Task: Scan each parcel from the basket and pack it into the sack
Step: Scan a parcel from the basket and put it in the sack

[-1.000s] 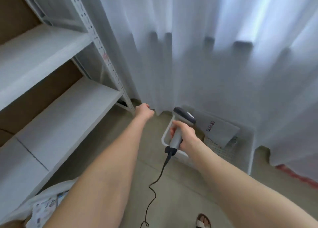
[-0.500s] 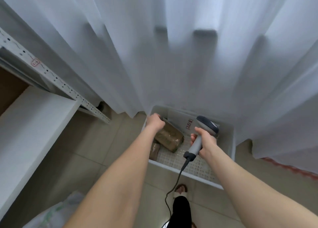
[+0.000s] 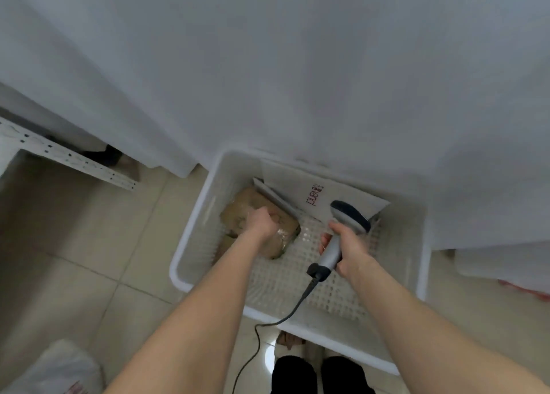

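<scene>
1. Left hand (image 3: 262, 226) is gripping the brown parcel (image 3: 238, 212) inside the basket (image 3: 205, 230).
2. Right hand (image 3: 350, 245) is holding the scanner (image 3: 348, 216) above it.
3. White mailer (image 3: 330, 195) is leaning against the far wall; the sack (image 3: 56, 370) is lying lower left.

The brown parcel (image 3: 235, 213) looks wrapped in glossy, crinkled film. The basket (image 3: 192, 233) is matt white perforated plastic, my scanner (image 3: 348, 215) smooth grey plastic. Floor tiles (image 3: 89, 274) shine; the far curtain (image 3: 268, 66) is cloth.
</scene>
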The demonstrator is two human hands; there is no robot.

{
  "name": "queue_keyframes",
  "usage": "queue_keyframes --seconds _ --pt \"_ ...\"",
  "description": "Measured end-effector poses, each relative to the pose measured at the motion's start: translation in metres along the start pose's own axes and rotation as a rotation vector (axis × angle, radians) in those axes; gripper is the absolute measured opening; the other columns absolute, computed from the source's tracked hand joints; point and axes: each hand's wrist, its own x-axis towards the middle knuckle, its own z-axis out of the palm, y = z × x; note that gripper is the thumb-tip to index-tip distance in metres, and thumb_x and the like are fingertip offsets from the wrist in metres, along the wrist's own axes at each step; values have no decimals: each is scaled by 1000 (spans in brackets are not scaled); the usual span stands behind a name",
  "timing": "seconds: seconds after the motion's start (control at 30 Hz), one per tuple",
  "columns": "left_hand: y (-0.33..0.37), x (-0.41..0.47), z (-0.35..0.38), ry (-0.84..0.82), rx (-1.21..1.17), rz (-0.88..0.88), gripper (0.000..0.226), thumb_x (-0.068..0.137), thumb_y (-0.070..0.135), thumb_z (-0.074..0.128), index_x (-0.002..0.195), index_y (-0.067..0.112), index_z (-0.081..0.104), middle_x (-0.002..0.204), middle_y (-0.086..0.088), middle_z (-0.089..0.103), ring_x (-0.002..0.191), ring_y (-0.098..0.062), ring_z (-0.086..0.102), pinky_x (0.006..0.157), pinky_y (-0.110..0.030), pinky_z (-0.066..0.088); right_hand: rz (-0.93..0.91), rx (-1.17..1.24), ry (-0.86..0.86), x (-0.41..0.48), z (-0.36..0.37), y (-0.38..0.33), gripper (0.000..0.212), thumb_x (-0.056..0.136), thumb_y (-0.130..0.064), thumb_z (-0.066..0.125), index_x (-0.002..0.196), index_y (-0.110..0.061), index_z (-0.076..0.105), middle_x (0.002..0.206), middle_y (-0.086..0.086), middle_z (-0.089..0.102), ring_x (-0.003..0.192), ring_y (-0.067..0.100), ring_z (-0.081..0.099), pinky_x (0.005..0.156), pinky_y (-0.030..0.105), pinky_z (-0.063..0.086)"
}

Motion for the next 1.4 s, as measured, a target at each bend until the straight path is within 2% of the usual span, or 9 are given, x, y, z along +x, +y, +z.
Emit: queue_keyframes --seconds 0.23,0.43,0.53,0.6,0.7,0.87,1.0,1.23,1.4 --pt "-54 117 50 57 -16 -137 63 90 24 63 142 6 34 141 -16 45 125 -31 49 97 -35 45 55 -69 -42 139 7 30 30 89 -19 70 109 0 59 80 13 59 69 23 59 55 35 53" --pt "-88 212 51 201 -25 -179 87 83 45 66 145 1 24 146 -23 36 132 -39 39 105 -46 39 76 -135 -65 233 29 58 50 82 -28 77 120 -8 50 110 16 56 98 36 58 90 58 52" --pt "-104 236 53 214 20 -212 98 80 57 64 147 0 21 150 -23 28 137 -39 30 110 -46 33 95 -145 -85 256 25 65 55 81 -33 78 124 -7 55 115 19 61 106 39 60 94 59 49" --pt "-110 235 61 207 45 -211 92 78 63 61 143 3 34 147 -22 31 133 -38 35 107 -45 37 104 -132 -65 262 14 67 53 82 -33 77 124 -7 58 120 19 63 108 38 61 96 57 49" --pt "-114 215 89 104 -46 -152 68 82 58 60 130 11 52 132 -16 51 116 -33 53 97 -40 47 88 -118 48 253 -15 63 54 84 -37 73 124 -4 57 117 13 63 106 33 61 94 50 50" --pt "-107 173 144 -161 -556 -248 70 84 36 70 141 11 38 127 -10 54 104 -29 60 88 -40 53 78 -150 209 226 -60 51 54 84 -45 70 122 -14 47 117 6 52 104 27 51 90 51 44" --pt "-104 141 137 -163 -638 -261 55 84 38 69 126 5 57 102 -6 66 82 -19 65 65 -29 53 42 -172 250 191 -72 44 51 85 -39 70 125 -14 51 125 9 57 103 26 54 89 46 47" --pt "-71 64 30 -40 -783 -329 86 70 80 52 119 10 56 112 -15 66 96 -35 66 87 -49 53 87 -35 176 84 -53 33 44 86 -40 69 117 -14 52 116 12 58 107 33 57 93 55 47" --pt "-52 -17 -51 41 -772 -320 100 69 85 46 129 6 53 123 -15 61 110 -33 60 96 -46 49 55 140 35 -14 -31 21 41 90 -40 66 118 -10 65 115 17 68 101 34 66 86 53 52"
